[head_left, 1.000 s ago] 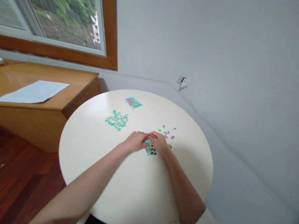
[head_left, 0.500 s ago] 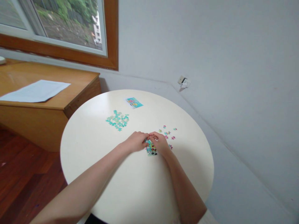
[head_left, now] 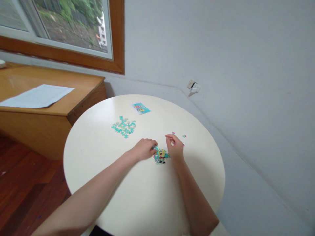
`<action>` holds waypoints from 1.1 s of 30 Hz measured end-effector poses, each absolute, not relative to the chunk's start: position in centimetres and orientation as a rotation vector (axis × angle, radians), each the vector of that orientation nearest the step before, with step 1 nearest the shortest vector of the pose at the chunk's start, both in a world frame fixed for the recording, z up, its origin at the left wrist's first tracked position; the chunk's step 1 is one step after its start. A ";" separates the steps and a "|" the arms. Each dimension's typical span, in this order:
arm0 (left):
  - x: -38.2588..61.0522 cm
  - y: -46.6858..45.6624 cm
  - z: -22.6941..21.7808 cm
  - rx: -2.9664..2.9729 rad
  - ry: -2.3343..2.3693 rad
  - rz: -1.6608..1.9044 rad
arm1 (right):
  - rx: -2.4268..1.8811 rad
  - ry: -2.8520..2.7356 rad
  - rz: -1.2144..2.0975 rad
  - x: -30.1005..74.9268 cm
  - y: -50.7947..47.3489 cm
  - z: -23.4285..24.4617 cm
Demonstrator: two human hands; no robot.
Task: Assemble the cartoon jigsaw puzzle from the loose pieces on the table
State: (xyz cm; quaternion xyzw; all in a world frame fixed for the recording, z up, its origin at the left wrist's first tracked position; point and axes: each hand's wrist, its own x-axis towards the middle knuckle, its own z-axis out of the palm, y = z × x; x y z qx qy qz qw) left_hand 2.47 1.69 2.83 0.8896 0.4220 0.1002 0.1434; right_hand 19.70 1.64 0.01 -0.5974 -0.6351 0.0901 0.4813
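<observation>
A partly joined jigsaw puzzle (head_left: 161, 155) with a yellow cartoon figure lies on the round white table (head_left: 137, 196). My left hand (head_left: 145, 148) is closed at its upper left edge, thumb and fingers gripping that side and covering part of it. To the right of the puzzle, my right hand (head_left: 176, 147) is raised a little, its thumb and index finger pressed together; whatever they may hold is too small to make out. Loose pink and teal puzzle pieces (head_left: 184, 136) lie around and beyond the right hand, which hides several of them.
A heap of teal puzzle pieces (head_left: 123, 127) lies on the table's left half. Behind it is a small picture card (head_left: 141, 108). A wooden desk (head_left: 81, 82) with a sheet of paper (head_left: 39, 95) stands at the left, and a wall with a socket (head_left: 194, 86) borders the right.
My right hand has moved from the puzzle's top edge, beside the left hand, rightward to the loose pieces, uncovering the yellow figure. My left hand has stayed in place.
</observation>
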 end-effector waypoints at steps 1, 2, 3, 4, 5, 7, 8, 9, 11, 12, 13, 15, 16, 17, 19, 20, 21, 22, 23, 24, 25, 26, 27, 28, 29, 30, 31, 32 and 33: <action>2.5 1.7 2.8 2.563 1.215 0.290 | -1.519 -1.544 0.121 20.1 1.6 0.1; 2.5 1.7 2.8 2.561 1.212 0.291 | -1.611 -1.540 0.029 20.4 1.6 0.2; 2.5 1.7 2.7 2.560 1.210 0.294 | -1.727 -1.540 -0.044 20.7 1.5 0.2; 2.5 1.8 2.7 2.559 1.207 0.297 | -1.856 -1.548 -0.092 20.9 1.4 0.1; 2.5 1.8 2.7 2.559 1.204 0.300 | -1.985 -1.570 -0.108 21.0 1.3 0.0; 2.5 1.8 2.7 2.556 1.201 0.307 | -2.191 -1.671 -0.063 21.1 1.1 -0.2; 2.4 1.8 2.7 2.554 1.201 0.311 | -2.258 -1.730 -0.021 21.1 1.0 -0.3; 2.4 1.8 2.7 2.551 1.200 0.315 | -2.304 -1.778 0.018 21.1 1.0 -0.4; 2.3 1.8 2.7 2.546 1.197 0.328 | -2.357 -1.824 0.066 21.0 0.9 -0.4; 2.3 1.8 2.6 2.543 1.194 0.337 | -2.373 -1.825 0.075 21.0 0.9 -0.3; 2.3 1.8 2.6 2.540 1.192 0.346 | -2.384 -1.823 0.082 21.0 1.0 -0.2; 2.3 1.8 2.4 2.534 1.187 0.369 | -2.395 -1.831 0.089 21.0 1.0 0.0; 2.4 1.8 2.3 2.530 1.186 0.386 | -2.397 -1.836 0.089 21.0 1.0 0.1; 2.4 1.9 2.2 2.525 1.190 0.410 | -2.399 -1.841 0.089 21.0 1.0 0.1; 2.4 2.0 2.0 2.509 1.229 0.488 | -2.406 -1.845 0.091 21.1 1.0 0.1; 2.4 2.1 1.8 2.495 1.271 0.541 | -2.412 -1.844 0.094 21.1 1.1 0.1; 2.4 2.2 1.7 2.478 1.323 0.598 | -2.418 -1.843 0.098 21.1 1.1 0.1; 2.3 2.3 1.5 2.458 1.376 0.654 | -2.423 -1.843 0.102 21.1 1.1 0.1; 2.2 2.5 1.4 2.438 1.423 0.702 | -2.427 -1.843 0.109 21.1 1.1 0.1; 2.1 2.7 1.2 2.424 1.447 0.736 | -2.431 -1.841 0.117 21.1 1.1 0.2; 2.0 2.8 1.0 2.418 1.450 0.757 | -2.434 -1.840 0.126 21.1 1.1 0.2; 2.0 2.9 0.8 2.421 1.431 0.761 | -2.437 -1.837 0.136 21.1 1.0 0.3; 1.9 2.9 0.6 2.429 1.397 0.748 | -2.439 -1.834 0.145 21.0 1.0 0.4; 1.9 2.9 0.4 2.441 1.352 0.720 | -2.441 -1.830 0.150 21.0 1.0 0.5; 2.0 2.8 0.3 2.453 1.306 0.685 | -2.439 -1.828 0.150 21.0 1.0 0.6; 2.0 2.8 0.2 2.466 1.260 0.644 | -2.437 -1.824 0.147 20.9 0.9 0.6; 2.0 2.7 0.1 2.477 1.224 0.608 | -2.432 -1.821 0.145 20.9 0.9 0.7; 2.0 2.6 0.0 2.484 1.204 0.581 | -2.427 -1.816 0.145 20.8 0.9 0.7; 2.0 2.6 0.0 2.489 1.193 0.558 | -2.423 -1.809 0.148 20.8 0.9 0.8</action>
